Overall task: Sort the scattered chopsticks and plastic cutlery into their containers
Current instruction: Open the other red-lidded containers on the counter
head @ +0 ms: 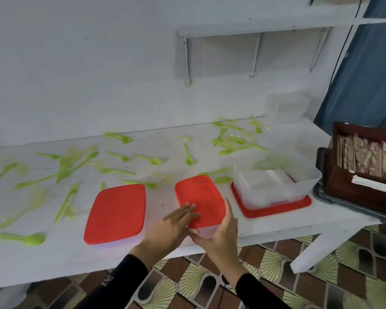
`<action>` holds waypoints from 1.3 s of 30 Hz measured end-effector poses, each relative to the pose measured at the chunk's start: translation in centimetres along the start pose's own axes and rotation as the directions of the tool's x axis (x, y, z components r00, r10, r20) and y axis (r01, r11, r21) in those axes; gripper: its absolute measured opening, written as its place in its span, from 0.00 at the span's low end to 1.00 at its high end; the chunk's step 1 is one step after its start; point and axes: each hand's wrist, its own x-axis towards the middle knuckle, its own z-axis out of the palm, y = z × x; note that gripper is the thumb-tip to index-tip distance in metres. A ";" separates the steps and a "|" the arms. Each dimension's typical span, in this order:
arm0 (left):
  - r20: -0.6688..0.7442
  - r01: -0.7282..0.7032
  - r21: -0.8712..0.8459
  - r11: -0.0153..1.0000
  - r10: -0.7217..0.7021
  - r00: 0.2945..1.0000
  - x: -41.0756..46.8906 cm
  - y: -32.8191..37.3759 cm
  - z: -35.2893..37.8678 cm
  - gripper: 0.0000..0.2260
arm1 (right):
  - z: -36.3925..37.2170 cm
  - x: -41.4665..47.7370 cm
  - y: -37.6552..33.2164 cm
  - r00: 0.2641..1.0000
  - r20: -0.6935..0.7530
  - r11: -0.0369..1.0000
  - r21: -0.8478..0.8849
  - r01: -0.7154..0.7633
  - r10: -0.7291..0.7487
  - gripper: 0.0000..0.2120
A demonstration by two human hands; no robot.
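Two hands on the small red-lidded container point(201, 199) at the front edge of the white table point(276, 228).

The left hand point(176, 224) lies flat with straight fingers on the lid, and the right hand point(221, 230) grips the container's right side. Green plastic cutlery point(153, 161) lies scattered over the table behind it. A larger closed container point(116, 214) is to the left; an open clear container point(276, 186) is to the right. Chopsticks point(365, 159) stand in a brown box point(361, 192) at the far right. Behind is a white wall point(76, 63) with a shelf point(254, 30); below, a patterned tile floor point(187, 282).

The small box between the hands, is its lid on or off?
On: the red lid covers the small box, left hand resting on it.
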 end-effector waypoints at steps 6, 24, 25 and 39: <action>-0.170 0.104 -0.086 0.991 -0.117 0.978 2.4 1.7 -1.2 0.16 | -0.7 0.5 1.2 1.000 0.030 0.998 0.069 0.007 -0.009 0.58; -0.213 0.521 -0.736 0.433 -0.878 0.430 7.5 -5.0 -14.5 0.14 | -1.2 -0.1 1.9 0.993 0.109 0.997 -0.061 0.048 -0.041 0.52; -0.190 0.521 -0.756 0.396 -0.895 0.405 6.5 -5.3 -14.4 0.12 | -1.2 0.0 1.9 0.994 0.100 0.998 -0.051 0.039 -0.033 0.51; 0.307 0.670 -0.742 0.019 -0.879 0.365 1.1 2.0 -6.4 0.26 | -3.7 3.9 -1.0 0.965 0.245 0.968 0.203 -0.147 0.095 0.30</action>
